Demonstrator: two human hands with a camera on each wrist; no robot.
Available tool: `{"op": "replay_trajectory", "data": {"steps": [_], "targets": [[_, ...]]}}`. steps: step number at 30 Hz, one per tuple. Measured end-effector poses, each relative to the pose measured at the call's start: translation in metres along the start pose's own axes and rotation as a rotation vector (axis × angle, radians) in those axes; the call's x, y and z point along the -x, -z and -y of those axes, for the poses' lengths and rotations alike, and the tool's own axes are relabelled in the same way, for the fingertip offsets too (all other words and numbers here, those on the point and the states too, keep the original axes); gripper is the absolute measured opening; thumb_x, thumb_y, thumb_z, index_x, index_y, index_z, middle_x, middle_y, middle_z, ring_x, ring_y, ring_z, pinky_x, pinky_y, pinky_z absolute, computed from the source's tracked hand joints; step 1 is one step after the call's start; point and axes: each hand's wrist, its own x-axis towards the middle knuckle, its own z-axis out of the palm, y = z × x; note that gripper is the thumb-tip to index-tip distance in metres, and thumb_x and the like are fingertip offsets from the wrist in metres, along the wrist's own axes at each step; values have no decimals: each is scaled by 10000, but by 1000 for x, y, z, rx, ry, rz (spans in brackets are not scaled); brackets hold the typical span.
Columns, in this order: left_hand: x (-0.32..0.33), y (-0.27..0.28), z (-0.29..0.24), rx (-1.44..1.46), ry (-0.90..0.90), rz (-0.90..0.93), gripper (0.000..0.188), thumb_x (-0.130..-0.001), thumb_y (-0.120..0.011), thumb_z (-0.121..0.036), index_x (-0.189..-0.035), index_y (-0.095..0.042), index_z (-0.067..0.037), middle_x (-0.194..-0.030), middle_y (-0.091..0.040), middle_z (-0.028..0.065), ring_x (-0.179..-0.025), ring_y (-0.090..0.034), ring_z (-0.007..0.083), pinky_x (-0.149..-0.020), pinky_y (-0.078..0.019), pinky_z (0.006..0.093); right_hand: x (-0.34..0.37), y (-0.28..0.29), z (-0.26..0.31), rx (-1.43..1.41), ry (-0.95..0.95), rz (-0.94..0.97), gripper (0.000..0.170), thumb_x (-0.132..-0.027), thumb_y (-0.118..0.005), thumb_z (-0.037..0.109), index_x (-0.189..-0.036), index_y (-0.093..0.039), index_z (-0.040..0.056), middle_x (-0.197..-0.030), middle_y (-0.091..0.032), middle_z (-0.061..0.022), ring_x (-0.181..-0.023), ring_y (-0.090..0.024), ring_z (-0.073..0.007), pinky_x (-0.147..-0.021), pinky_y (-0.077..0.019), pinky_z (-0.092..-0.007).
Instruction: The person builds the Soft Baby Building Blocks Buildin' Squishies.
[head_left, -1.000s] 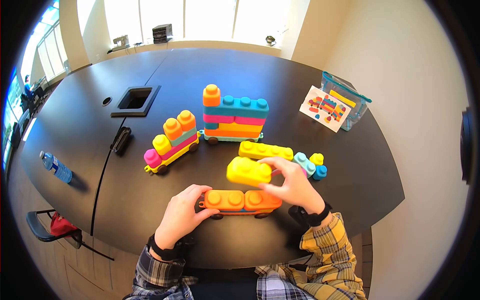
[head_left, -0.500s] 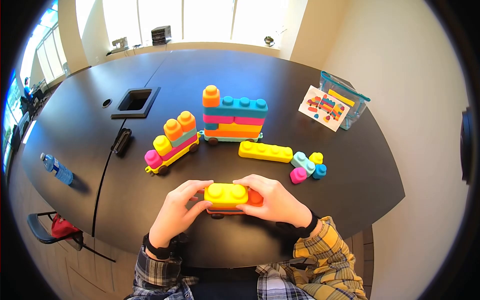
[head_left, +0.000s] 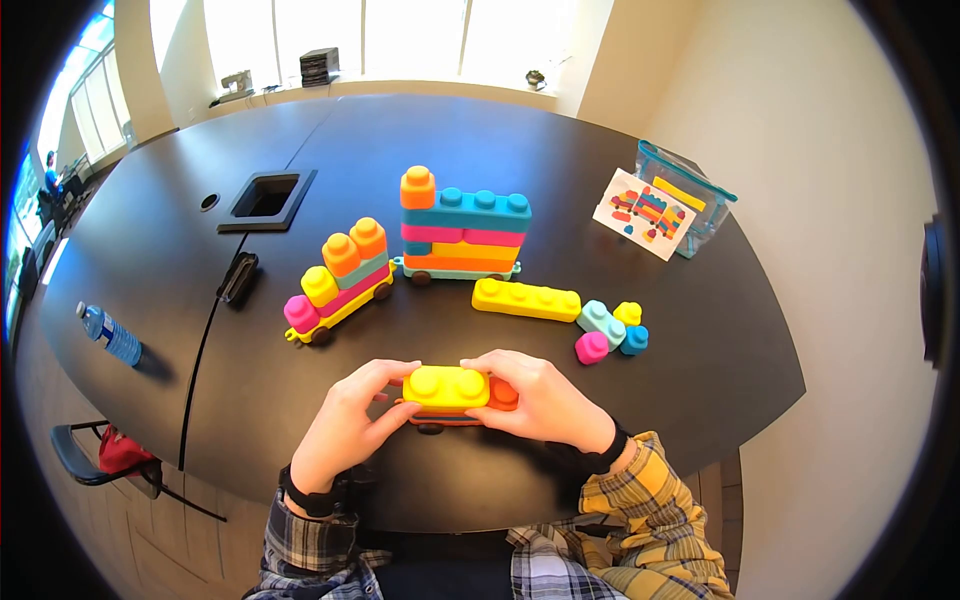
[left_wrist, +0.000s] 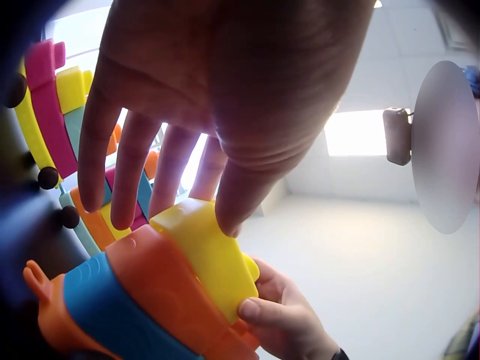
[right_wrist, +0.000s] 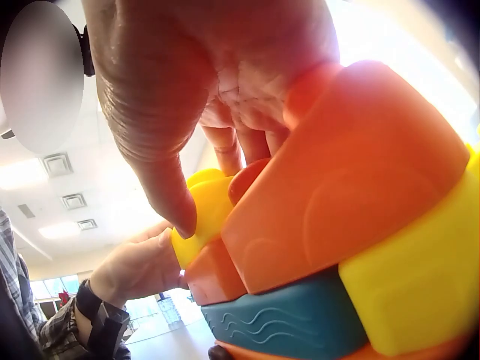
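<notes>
A yellow two-stud building block (head_left: 447,388) sits over the left orange block (left_wrist: 161,270) of a toy wagon, close in front of the person. My left hand (head_left: 355,410) pinches the block's left end between thumb and fingers. At its other end, my right hand (head_left: 540,400) grips it likewise, thumb (right_wrist: 176,202) on the near face. Beside the yellow block shows the right orange block (right_wrist: 352,172), partly covered by the right hand. Below the orange blocks runs a blue block (right_wrist: 285,319), with a second yellow block (right_wrist: 420,262) near it.
Two built wagons stand beyond the hands: a stepped one (head_left: 340,285) and a taller one (head_left: 465,240). A long yellow block (head_left: 525,299) and several small blocks (head_left: 600,322) lie to the right. Farther off are a picture card (head_left: 645,215), a clear pouch (head_left: 708,225) and a bottle (head_left: 110,335).
The yellow block came down and left onto the wagon in my right hand. My left hand shifted from the wagon's end to the yellow block. Over the last half second, both hands stay nearly still.
</notes>
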Motion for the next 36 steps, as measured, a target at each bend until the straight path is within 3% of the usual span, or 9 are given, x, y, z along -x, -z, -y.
{"op": "replay_trajectory", "data": {"steps": [8,10,15,17,18,23,30,33,36], "targets": [[-9,1,-14,-117,-84,-26,500,-904,-808,-125,-1373,-643,-69,-1272,-697,117,-1149,-689,287,-943,-573,387,9,24,-3,31,-53,-128,562,-877,-853,267,-1355,-653,48,-1344,-688,-174,-1294,-629,-353,-1111,-483,-441],[-11,-3,-11,-140,-122,-39,496,-904,-804,-118,-1371,-645,-66,-1266,-697,122,-1138,-690,293,-946,-570,394,15,43,-16,167,-88,-208,496,-882,-841,263,-1288,-681,28,-1318,-694,-183,-1251,-649,-368,-1075,-508,-433],[-11,-11,-5,-123,-75,8,454,-908,-793,-97,-1338,-658,-52,-1244,-693,133,-1112,-699,297,-944,-588,382,40,96,-82,533,-333,-393,348,-904,-777,262,-1156,-725,28,-1211,-725,-145,-1068,-710,-368,-945,-565,-437],[-10,-12,-6,-95,-18,23,435,-912,-787,-91,-1325,-661,-47,-1236,-692,138,-1102,-703,296,-943,-596,376,59,112,-112,793,-519,-353,365,-916,-767,305,-1202,-718,84,-1221,-730,-116,-1134,-685,-327,-1060,-467,-476],[-10,-12,-6,-96,-15,16,421,-918,-781,-89,-1319,-660,-41,-1220,-695,139,-1095,-706,291,-944,-602,371,68,119,-130,788,-650,-352,396,-910,-769,314,-1239,-709,102,-1234,-726,-114,-1195,-663,-308,-1121,-400,-504],[-10,-12,-6,-79,-12,10,408,-931,-771,-89,-1315,-648,-27,-1203,-705,144,-1105,-713,286,-958,-607,368,84,132,-161,667,-846,-277,384,-875,-784,277,-1201,-731,80,-1195,-751,-131,-1124,-708,-323,-1009,-519,-451],[-10,-12,-2,-40,14,25,431,-938,-761,-83,-1343,-625,-24,-1240,-707,159,-1141,-716,295,-982,-599,381,84,130,-166,616,-824,-346,325,-867,-787,234,-1134,-747,53,-1157,-755,-149,-1071,-714,-358,-934,-570,-428],[-9,-11,-2,-39,-3,8,430,-941,-755,-79,-1347,-624,-24,-1248,-705,159,-1148,-712,295,-984,-598,380,73,122,-145,652,-739,-491,309,-867,-792,210,-1113,-732,32,-1108,-762,-151,-1039,-725,-353,-914,-574,-421],[-9,-11,-1,-37,7,4,428,-945,-750,-77,-1350,-624,-23,-1259,-701,159,-1159,-707,294,-982,-598,377,56,111,-114,442,-362,-711,285,-864,-802,123,-1094,-695,-6,-1031,-769,-158,-999,-759,-281,-909,-576,-376]]}}
